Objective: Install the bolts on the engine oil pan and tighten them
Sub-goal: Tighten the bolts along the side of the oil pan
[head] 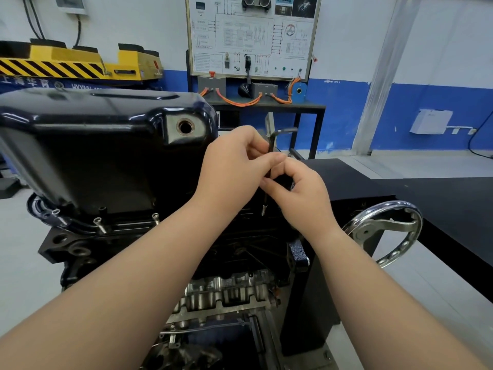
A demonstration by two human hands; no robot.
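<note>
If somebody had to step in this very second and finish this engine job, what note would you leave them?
Left hand: pinches the upright shaft of the hex key.
Right hand: fingers curled round the same key, lower down.
Things: the oil pan sits on the engine block. A bolt hangs at the key's tip, by the pan's right end.
Done: three bolts stand in the near flange, heads still raised.
Left: seat this bolt, then tighten them all. The far side is hidden.
</note>
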